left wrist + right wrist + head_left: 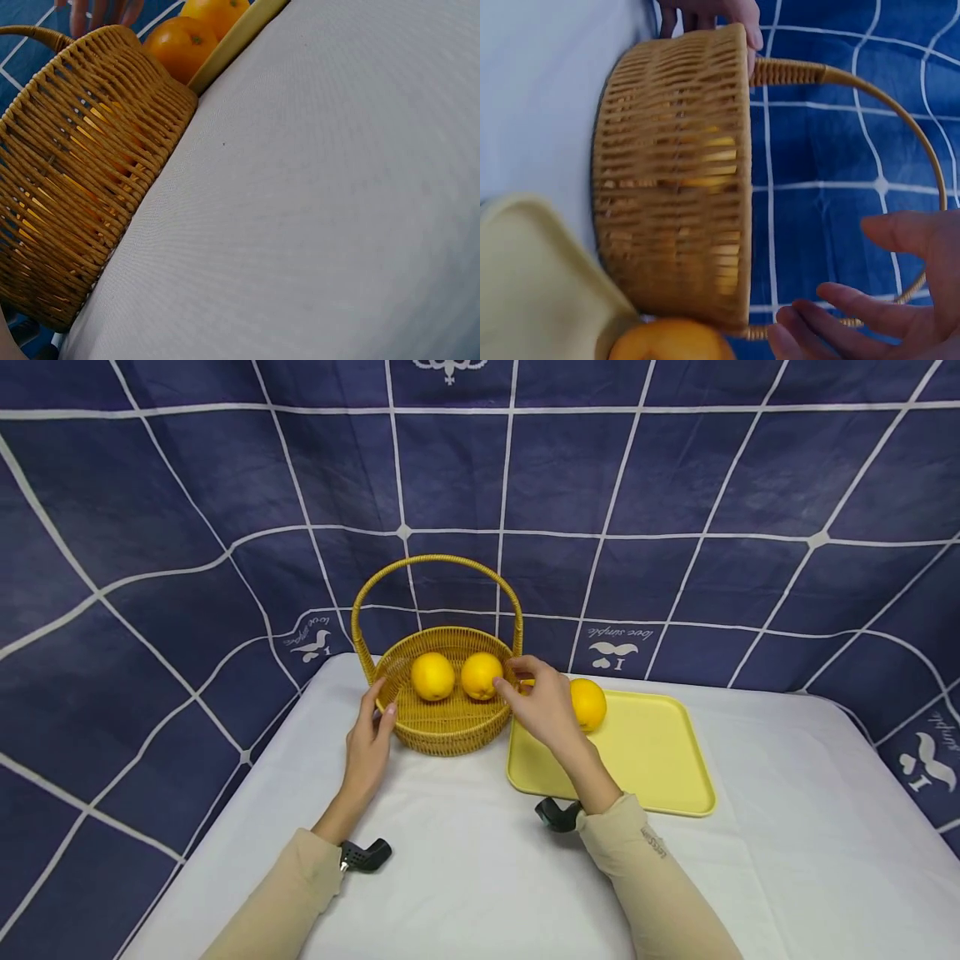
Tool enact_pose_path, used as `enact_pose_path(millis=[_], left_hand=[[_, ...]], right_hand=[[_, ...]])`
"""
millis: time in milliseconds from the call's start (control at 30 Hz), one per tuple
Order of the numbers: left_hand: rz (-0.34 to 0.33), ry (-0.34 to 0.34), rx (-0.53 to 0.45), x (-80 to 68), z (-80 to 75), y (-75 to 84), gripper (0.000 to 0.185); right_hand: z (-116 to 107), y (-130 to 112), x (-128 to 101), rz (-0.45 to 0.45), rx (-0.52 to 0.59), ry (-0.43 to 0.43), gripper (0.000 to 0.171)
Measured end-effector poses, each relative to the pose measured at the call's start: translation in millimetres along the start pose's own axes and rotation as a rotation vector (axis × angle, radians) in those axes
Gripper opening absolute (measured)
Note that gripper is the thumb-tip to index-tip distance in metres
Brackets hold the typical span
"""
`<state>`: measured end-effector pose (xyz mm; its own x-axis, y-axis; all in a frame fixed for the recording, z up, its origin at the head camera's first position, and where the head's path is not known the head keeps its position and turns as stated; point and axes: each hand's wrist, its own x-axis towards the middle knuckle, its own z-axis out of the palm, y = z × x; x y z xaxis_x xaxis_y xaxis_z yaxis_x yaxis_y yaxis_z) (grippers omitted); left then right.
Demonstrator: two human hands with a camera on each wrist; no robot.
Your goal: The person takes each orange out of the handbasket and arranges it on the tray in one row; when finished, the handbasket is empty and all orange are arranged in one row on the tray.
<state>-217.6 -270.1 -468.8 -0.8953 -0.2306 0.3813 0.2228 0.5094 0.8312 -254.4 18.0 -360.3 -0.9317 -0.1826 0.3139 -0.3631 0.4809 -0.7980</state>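
I see a navy backdrop cloth [675,485] with white grid lines filling the room from 9 through 12 to 3 o'clock, and in front of it a table under a white cloth [465,860].

Both forearms are cut off at the bottom edge of the head view. In the left wrist view my left hand is not visible, only basket wall and cloth. The right wrist view is blurred, and the orange there is cut by the lower edge.

The yellow tray [652,760] lies at 3 o'clock of the wicker basket [446,727], just beside it, and carries 1 orange [587,703] at its near-left corner. The basket holds 2 oranges [432,677] side by side.

My left hand [369,745] rests at the basket's 9 o'clock rim, fingers lying against the weave. My right hand [546,703] hovers at the 3 o'clock rim, fingers spread and gripping nothing, just beside the right-hand orange in the basket [481,675].
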Motion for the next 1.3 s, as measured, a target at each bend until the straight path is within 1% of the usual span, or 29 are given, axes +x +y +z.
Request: enact_pose_path(millis=[100,233,400,500,633,733,867,933,1167,1300], left_hand=[[0.001,0.004,0.0,0.8,-0.3,-1.0,0.052],[0.005,0.006,-0.005,2.3,-1.0,-1.4,0.052],[0.006,0.008,-0.006,3.7,-2.7,-1.2,0.052],[0.004,0.006,-0.006,3.6,-3.7,-0.5,0.052],[0.007,0.011,-0.002,4.5,-4.0,-1.4,0.052],[0.007,0.013,0.003,5.0,-2.8,-3.2,0.053],[0.003,0.003,-0.005,4.2,-1.2,-2.3,0.053],[0.003,0.002,-0.008,4.0,-0.9,-1.2,0.053],[-0.01,0.009,-0.009,2.5,-0.1,0.1,0.052],[-0.019,-0.001,-0.001,0.8,0.9,-0.1,0.052]], right_hand=[[11,-8,11,-0.013,-0.026,-0.055,0.045],[27,-20,27,-0.001,-0.036,-0.107,0.047],[46,-33,48,0.026,-0.01,-0.157,0.048],[56,-38,59,0.069,0.0,-0.19,0.052],[69,-40,72,0.157,0.023,-0.23,0.057],[77,-39,80,0.221,0.082,-0.251,0.058],[87,-37,87,0.288,0.174,-0.256,0.061],[91,-37,88,0.311,0.192,-0.254,0.062],[111,-35,90,0.311,0.122,-0.289,0.065],[121,-30,87,0.316,0.113,-0.302,0.069]])
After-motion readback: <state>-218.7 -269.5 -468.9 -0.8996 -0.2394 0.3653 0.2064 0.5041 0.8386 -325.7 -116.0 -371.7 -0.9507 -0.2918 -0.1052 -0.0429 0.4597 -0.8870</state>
